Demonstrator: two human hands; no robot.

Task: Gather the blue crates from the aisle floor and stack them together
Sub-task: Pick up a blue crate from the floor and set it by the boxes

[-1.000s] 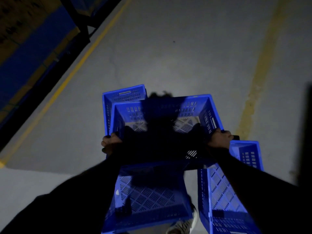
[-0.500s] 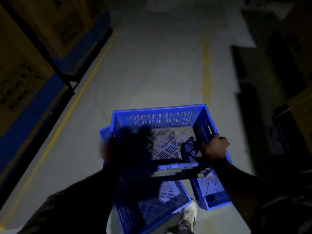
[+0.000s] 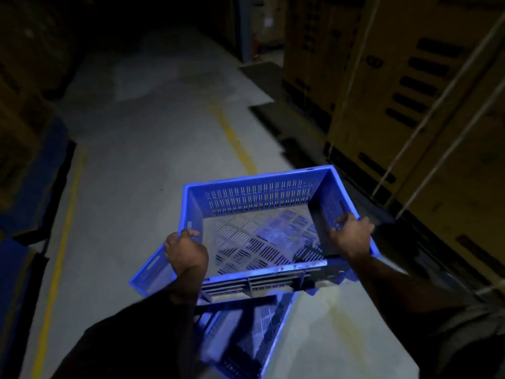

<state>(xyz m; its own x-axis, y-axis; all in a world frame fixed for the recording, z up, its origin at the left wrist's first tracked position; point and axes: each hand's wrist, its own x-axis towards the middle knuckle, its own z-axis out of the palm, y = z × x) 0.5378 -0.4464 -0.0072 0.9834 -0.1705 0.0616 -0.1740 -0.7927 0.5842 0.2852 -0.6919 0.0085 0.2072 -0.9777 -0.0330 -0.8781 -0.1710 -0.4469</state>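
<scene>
I hold an empty blue slotted crate [image 3: 259,198] in the air in front of me, roughly level. My left hand [image 3: 185,251] grips its left rim and my right hand [image 3: 351,236] grips its right rim. Below it, a second blue crate [image 3: 251,332] lies on the aisle floor near my feet, partly hidden by the held crate and my left sleeve. A blue edge of another crate [image 3: 153,272] shows under my left hand; whether it is lifted or on the floor is unclear.
The grey aisle floor [image 3: 131,165] runs ahead, with yellow lines on the left [image 3: 58,258] and centre [image 3: 235,140]. Tall strapped cardboard boxes [image 3: 410,86] stand close on the right. Dark racking with blue beams [image 3: 32,170] lines the left.
The view has swung up and to the right, with the crate still held in both hands. The crates on the floor have dropped mostly out of view; the boxes on the right have come close.
</scene>
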